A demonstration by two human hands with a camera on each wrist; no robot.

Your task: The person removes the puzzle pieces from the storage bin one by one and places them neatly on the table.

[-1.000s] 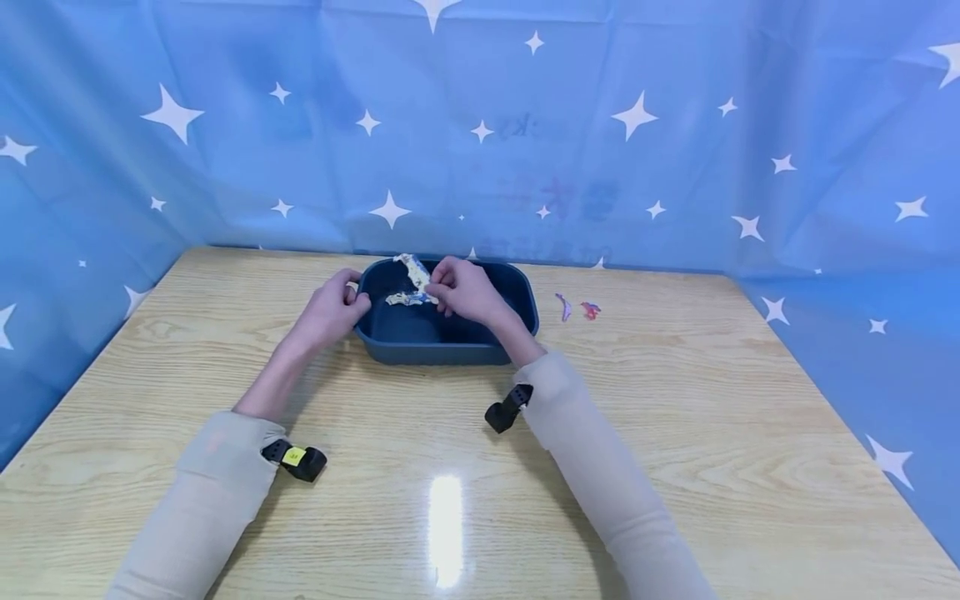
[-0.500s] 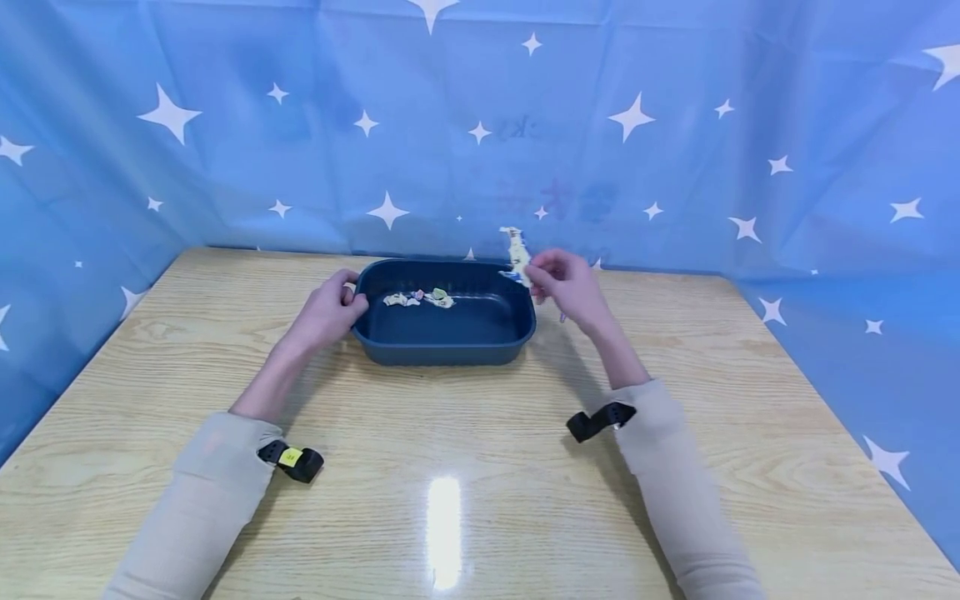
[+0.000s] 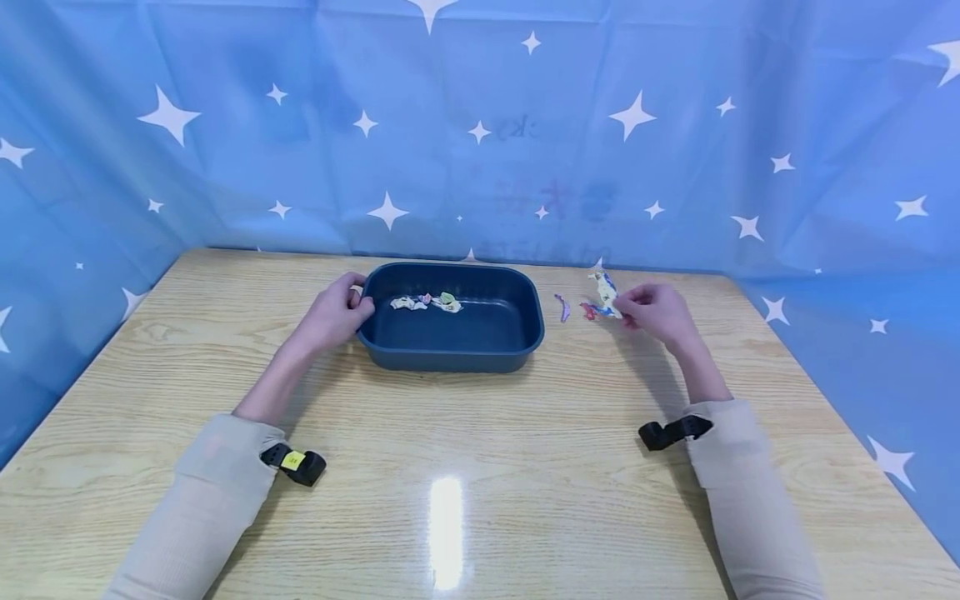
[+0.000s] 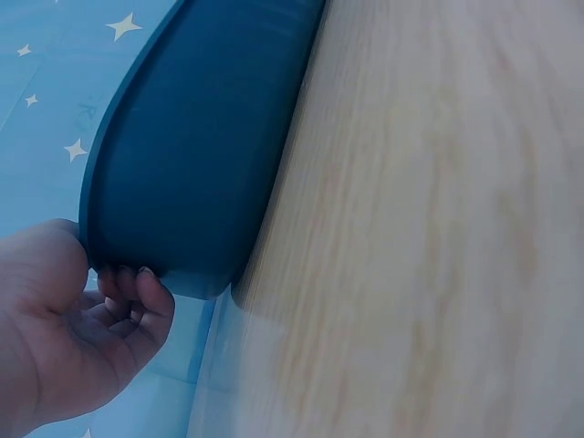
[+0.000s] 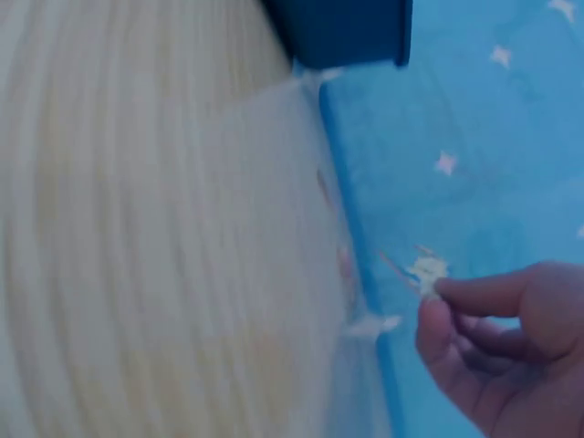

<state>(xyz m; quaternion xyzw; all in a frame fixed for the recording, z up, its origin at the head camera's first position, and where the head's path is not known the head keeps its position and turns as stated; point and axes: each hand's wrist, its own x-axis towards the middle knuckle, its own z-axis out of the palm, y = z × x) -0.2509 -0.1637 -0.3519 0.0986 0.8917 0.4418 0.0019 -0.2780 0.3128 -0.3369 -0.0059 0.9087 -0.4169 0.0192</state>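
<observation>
Compared with a moment ago, the right grip (image 3: 657,312) is farther right, past the bin (image 3: 450,361), with its white piece (image 3: 606,289). A starry blue cloth (image 3: 270,158) hangs behind the wooden counter (image 3: 360,433). On that sits the bin, scraps (image 3: 408,303) lying inside toward the left. The left grip (image 3: 330,317) is curled round the bin's left rim; the right pinches the white piece between thumb and finger, above the counter, near a red bit (image 3: 587,312) and, farther left, a purple bit (image 3: 562,308).

Beige sleeves (image 3: 198,504), black wrist cameras (image 3: 303,468)
</observation>
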